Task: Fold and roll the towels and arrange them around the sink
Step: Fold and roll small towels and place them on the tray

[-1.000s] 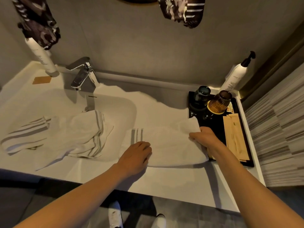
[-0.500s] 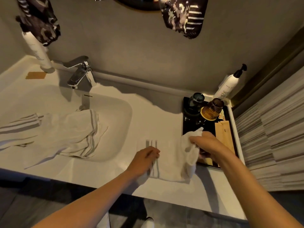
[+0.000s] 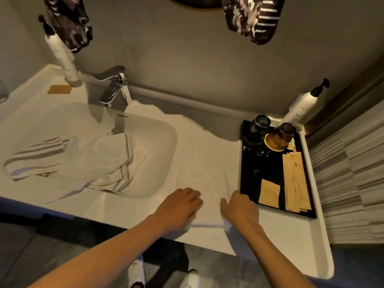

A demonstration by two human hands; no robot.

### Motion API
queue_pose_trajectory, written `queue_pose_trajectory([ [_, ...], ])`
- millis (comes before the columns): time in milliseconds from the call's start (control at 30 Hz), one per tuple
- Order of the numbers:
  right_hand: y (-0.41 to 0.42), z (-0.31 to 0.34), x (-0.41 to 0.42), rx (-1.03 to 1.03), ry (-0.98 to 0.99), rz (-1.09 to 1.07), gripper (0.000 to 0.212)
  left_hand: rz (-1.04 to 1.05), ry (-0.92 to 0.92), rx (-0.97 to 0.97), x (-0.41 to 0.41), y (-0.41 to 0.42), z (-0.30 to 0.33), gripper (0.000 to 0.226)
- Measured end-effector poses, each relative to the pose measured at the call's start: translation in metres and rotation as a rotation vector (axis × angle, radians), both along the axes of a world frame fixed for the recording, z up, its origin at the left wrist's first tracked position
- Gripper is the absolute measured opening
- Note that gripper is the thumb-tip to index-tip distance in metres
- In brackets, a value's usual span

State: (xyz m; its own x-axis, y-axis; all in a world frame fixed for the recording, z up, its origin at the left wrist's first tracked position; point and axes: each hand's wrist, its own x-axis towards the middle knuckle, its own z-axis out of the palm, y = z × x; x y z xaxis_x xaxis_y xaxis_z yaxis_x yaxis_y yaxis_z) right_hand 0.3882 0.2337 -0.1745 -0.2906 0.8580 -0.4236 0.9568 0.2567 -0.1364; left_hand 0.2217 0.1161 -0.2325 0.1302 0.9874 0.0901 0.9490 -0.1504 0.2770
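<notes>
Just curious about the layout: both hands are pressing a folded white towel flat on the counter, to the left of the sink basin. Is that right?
Not quite. In the head view the folded white towel lies right of the sink basin, beside the black tray. Both hands, left and right, do press it flat.

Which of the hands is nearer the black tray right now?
Right. The right hand rests on the folded towel just beside the black tray's near-left corner. The left hand presses the towel's other side, toward the sink.
</notes>
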Motion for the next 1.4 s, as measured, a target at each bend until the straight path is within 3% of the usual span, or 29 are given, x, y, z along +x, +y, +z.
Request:
queue_pose_trajectory([
  [100,-0.001,-0.007,-0.008,-0.065,0.036,-0.082,0.044,0.065,-0.068,-0.049,0.003,-0.001,-0.016,0.036],
  [167,0.002,-0.013,-0.015,-0.182,0.164,-0.223,0.042,0.09,-0.129,-0.098,0.005,-0.001,-0.019,0.043],
  [300,0.005,-0.018,-0.015,-0.405,0.398,-0.389,0.033,0.156,-0.413,-0.291,-0.003,-0.006,-0.007,0.041],
  [400,-0.003,-0.007,-0.02,-0.272,0.51,-0.282,0.019,0.516,-0.984,-0.369,0.001,0.016,0.017,0.029],
  [467,-0.016,0.004,-0.032,-0.088,0.496,-0.112,0.028,0.779,-1.508,-0.377,0.003,0.034,0.032,0.022],
  [533,-0.036,0.002,-0.048,0.052,0.43,0.102,0.036,0.919,-1.772,-0.333,-0.002,0.042,0.04,0.03],
  [567,-0.048,-0.002,-0.055,0.094,0.374,0.221,0.038,0.936,-1.686,-0.316,-0.007,0.041,0.042,0.031],
  [667,-0.076,-0.023,-0.06,0.177,0.241,0.502,0.039,0.892,-0.819,-0.337,-0.026,0.035,0.029,0.028],
  [700,-0.08,-0.027,-0.056,0.186,0.281,0.537,0.039,0.885,-0.673,-0.345,-0.033,0.035,0.022,0.029],
  [800,-0.076,-0.028,-0.042,0.158,0.483,0.292,0.043,0.933,-0.638,-0.325,-0.043,0.036,0.005,0.047],
  [867,-0.069,-0.03,-0.036,0.161,0.415,0.029,0.039,0.931,-0.629,-0.288,-0.043,0.037,0.001,0.054],
  [967,-0.07,-0.026,-0.043,-0.258,0.348,-0.212,0.055,0.88,-0.592,-0.257,-0.037,0.036,-0.003,0.055],
  [1033,-0.073,-0.021,-0.049,-0.418,0.466,-0.272,0.038,0.843,-0.593,-0.291,-0.04,0.037,-0.005,0.06],
  [1067,-0.071,-0.016,-0.053,-0.474,0.552,-0.297,0.028,0.822,-0.618,-0.307,-0.045,0.037,-0.005,0.064],
  [1133,-0.061,-0.004,-0.055,-0.545,0.682,-0.314,0.029,0.827,-0.773,-0.35,-0.058,0.037,-0.002,0.079],
  [1200,-0.043,0.015,-0.055,-0.553,0.731,-0.266,0.035,0.828,-1.09,-0.392,-0.073,0.035,0.014,0.105],
  [1267,-0.028,0.035,-0.043,-0.62,0.871,-0.254,0.04,0.739,-1.523,-0.472,-0.079,0.033,0.035,0.118],
  [1333,-0.012,0.051,-0.022,-0.706,1.012,-0.33,0.044,0.501,-1.923,-0.621,-0.078,0.039,0.05,0.094],
  [1400,0.006,0.057,0.005,-0.85,1.089,-0.443,0.052,0.338,-2.058,-0.743,-0.065,0.052,0.067,0.065],
])
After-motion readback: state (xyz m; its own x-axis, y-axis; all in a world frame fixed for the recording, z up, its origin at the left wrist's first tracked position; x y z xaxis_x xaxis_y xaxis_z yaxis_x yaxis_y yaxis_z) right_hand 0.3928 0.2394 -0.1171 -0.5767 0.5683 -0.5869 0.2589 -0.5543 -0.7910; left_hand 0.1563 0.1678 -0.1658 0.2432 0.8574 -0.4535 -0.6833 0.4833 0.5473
